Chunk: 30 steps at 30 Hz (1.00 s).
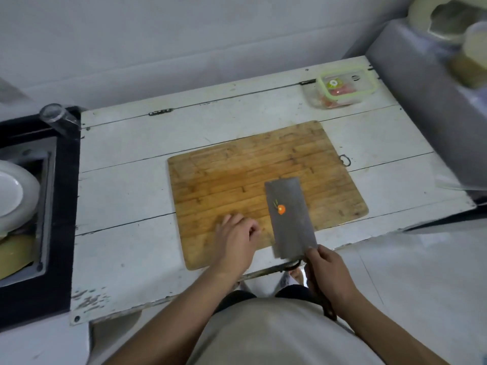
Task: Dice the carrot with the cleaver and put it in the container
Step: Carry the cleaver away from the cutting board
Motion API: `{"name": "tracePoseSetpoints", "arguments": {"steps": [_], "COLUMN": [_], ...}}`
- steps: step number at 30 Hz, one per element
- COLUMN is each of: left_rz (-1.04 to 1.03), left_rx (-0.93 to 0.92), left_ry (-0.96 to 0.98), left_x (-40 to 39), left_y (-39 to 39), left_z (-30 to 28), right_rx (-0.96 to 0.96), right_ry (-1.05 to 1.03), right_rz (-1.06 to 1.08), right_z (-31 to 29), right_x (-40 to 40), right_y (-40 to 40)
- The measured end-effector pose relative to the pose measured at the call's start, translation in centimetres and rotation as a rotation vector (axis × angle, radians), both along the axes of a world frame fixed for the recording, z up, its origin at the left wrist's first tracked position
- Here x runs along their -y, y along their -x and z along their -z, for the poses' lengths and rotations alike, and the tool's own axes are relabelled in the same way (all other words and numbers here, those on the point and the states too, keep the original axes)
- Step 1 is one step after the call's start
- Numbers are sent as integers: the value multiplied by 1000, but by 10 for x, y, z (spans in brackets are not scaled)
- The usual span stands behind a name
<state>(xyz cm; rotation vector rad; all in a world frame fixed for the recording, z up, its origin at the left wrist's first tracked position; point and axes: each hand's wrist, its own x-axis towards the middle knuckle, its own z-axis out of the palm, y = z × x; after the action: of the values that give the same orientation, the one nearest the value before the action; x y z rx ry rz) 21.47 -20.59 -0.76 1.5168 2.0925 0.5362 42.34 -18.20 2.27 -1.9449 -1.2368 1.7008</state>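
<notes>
A wooden cutting board [237, 175] lies on the white table. My right hand [329, 275] grips the dark handle of the cleaver [290, 219], whose broad grey blade lies nearly flat over the board's near right part. A small orange carrot piece [281, 209] with a bit of green sits on the blade. My left hand [237, 238] rests on the board's near edge, just left of the blade, its fingers loosely curled and holding nothing. The clear container [345, 88] with a green rim stands at the table's far right and holds orange carrot pieces.
The white table [126, 185] has a black-framed sink [39, 206] at its left with a white plate [15, 193] in it and a clear glass [56, 117] on its rim. A grey appliance [427, 106] stands at the right.
</notes>
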Motion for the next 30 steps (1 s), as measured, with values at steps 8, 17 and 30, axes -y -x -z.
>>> {"name": "tracePoseSetpoints", "arguments": {"steps": [8, 17, 30], "left_rz": [-35, -40, -110], "left_rx": [10, 24, 133], "left_ry": [32, -43, -209], "left_x": [-3, -3, 22], "left_y": [-1, -2, 35], "left_z": [5, 7, -7], "right_rx": [36, -9, -89], "right_ry": [-69, -39, 34], "right_rz": [-6, 57, 106], "right_z": [6, 9, 9], "right_x": [15, 22, 22], "right_y": [32, 37, 34]}}
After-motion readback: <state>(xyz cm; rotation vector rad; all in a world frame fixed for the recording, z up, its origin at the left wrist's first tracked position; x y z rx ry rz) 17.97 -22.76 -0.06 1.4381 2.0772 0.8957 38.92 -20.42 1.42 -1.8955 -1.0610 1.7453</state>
